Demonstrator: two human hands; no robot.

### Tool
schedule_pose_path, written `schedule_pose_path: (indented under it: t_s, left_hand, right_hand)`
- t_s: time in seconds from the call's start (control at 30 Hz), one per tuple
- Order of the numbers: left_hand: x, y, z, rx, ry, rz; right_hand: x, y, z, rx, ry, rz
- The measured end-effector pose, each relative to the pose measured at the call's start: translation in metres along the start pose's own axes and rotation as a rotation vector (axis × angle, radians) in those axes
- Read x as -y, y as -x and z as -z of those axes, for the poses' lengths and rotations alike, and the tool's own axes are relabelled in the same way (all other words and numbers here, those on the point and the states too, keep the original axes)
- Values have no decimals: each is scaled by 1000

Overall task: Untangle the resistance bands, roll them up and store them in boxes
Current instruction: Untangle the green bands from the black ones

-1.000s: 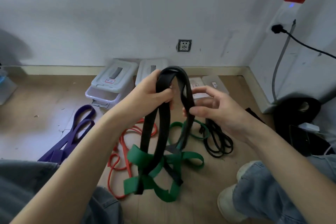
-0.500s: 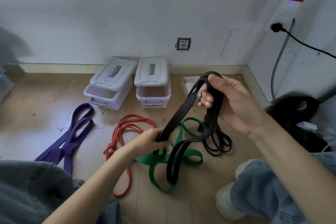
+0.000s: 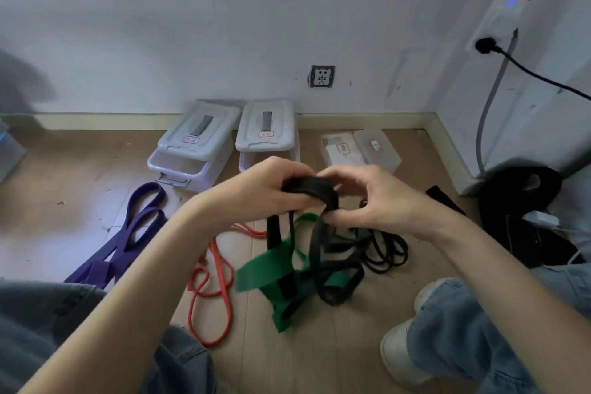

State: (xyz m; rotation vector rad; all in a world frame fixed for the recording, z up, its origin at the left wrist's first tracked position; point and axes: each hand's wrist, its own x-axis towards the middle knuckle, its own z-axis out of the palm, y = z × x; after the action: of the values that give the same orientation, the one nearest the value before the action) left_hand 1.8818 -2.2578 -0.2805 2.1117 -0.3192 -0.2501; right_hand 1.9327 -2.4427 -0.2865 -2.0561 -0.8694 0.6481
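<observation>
Both hands meet at chest height over the floor. My left hand [image 3: 265, 192] and my right hand [image 3: 367, 198] each pinch the top of a wide black resistance band [image 3: 311, 189], bunched into a thick fold between them. Its loops hang down, still threaded through a green band [image 3: 271, 269] that is lifted off the floor with it. A red band [image 3: 211, 291] and a purple band [image 3: 128, 240] lie loose on the floor to the left. A thin black band [image 3: 387, 249] lies coiled under my right wrist.
Two white lidded boxes [image 3: 192, 150] [image 3: 265, 134] stand by the wall, their front flaps open. Two flat clear boxes [image 3: 377, 150] lie to their right. A black bag [image 3: 518, 201] sits in the corner. My knees and a white shoe [image 3: 403, 352] frame the floor space.
My hands came together from a wide diagonal stretch. The black band, held spread before, is now gathered into a fold between them, and the green band has lifted with it.
</observation>
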Motion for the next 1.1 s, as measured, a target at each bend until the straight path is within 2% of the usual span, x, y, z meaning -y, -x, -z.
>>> schedule_pose_path:
  t_s: [0.1,0.23,0.4,0.47,0.5,0.53,0.6,0.7,0.73,0.77,0.83,0.87,0.93,1.1]
  left_hand:
    - [18,-1,-6,-21,128,5]
    - [66,-5,-38,-107,175,137]
    - [104,-6,-76,15,-96,186]
    - [113,-5,-72,58,-257,268]
    - [117,-3,-69,113,-254,301]
    - [123,-2,-66,138,-183,321]
    - [125,-1,-60,33,-80,336]
    - [123,-6,-46,-316,-213,336]
    - [122,-6,-41,-438,-179,377]
    - [120,-6,-33,-531,-38,437]
    - [108,-3,-16,-643,410,492]
    - [100,-1,-8,-654,586,475]
    - [83,2,3,-614,759,396]
    - [41,-1,16,-463,784,240]
  right_hand:
    - [2,-1,-7,-73,-170,-83]
    - [-5,-5,-4,-312,-470,-117]
    - [-6,-3,-1,-339,-796,64]
    - [-8,-3,7,-440,-894,114]
    - [-9,-3,12,-499,-908,110]
    - [-11,-2,16,-543,-888,91]
    - [-15,-2,19,-559,-789,45]
    - [-14,-1,17,-490,-582,-2]
    - [-13,-1,17,-477,-510,-12]
    - [-12,-1,17,-479,-457,-16]
    - [-12,0,20,-499,-397,-21]
    - [-11,1,22,-501,-372,-22]
    - [-9,0,23,-479,-304,-10]
    - [-5,-3,19,-430,-223,26]
